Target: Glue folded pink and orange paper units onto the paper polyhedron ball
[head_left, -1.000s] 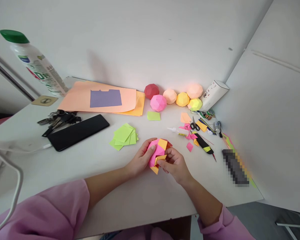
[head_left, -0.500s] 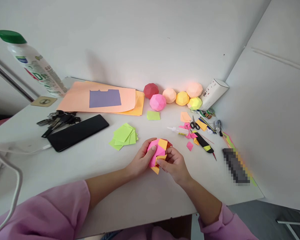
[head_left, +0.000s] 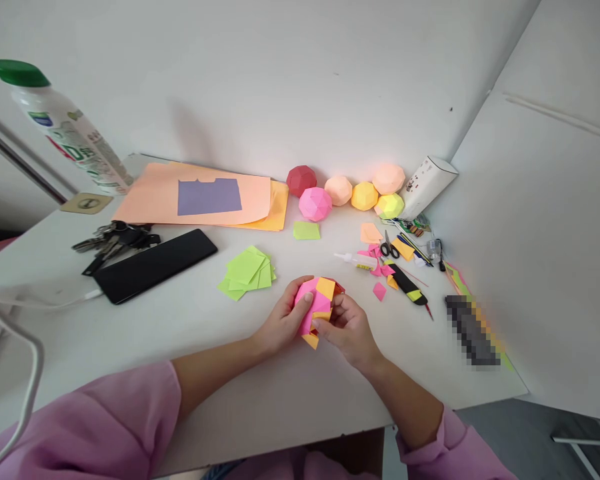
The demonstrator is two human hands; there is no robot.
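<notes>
Paper piece [head_left: 322,304], pink w/ orange bits, is up in both hands, over the table [head_left: 220,427] nr the front edge, R of center on the bare stretch.

L hand [head_left: 286,319]: curled round the L side, thumb flat on the pink face, fingers behind; firm hold. R hand [head_left: 351,332]: thumb nearly closed on an orange flap on the R side, other fingers tucked behind it; fingertips mostly hidden, can't tell exact grip.

Status, my read: partly assembled. Pink side looks joined up; R side gapes and the lower orange flap juts out, so closing/fixing those looks undone. Can't see the back. Faceted balls [head_left: 315,204] by the wall look complete.

Counts:
- paper piece: 1, approx 3 orange patches visible
- balls: 6 (1 red, 1 pink, 2 peach, 1 orange, 1 yellow)
- green stack [head_left: 249,270]: 1, sheet qty n/a (overlap); plus 1 single green note [head_left: 307,231] apart from it
- glue bottle [head_left: 357,261]: 1, lying on pink scraps [head_left: 375,251], several, can't count
- loose pink bit [head_left: 379,291]: 1, just off the pile
- scissors [head_left: 390,249]: 1
- black-green tool [head_left: 406,285]: 1
- white tube [head_left: 429,188]: 1
- phone [head_left: 156,265]: 1
- key bunch [head_left: 123,235]: 1, key qty unclear
- green-capped bottle [head_left: 75,127]: 1
</notes>
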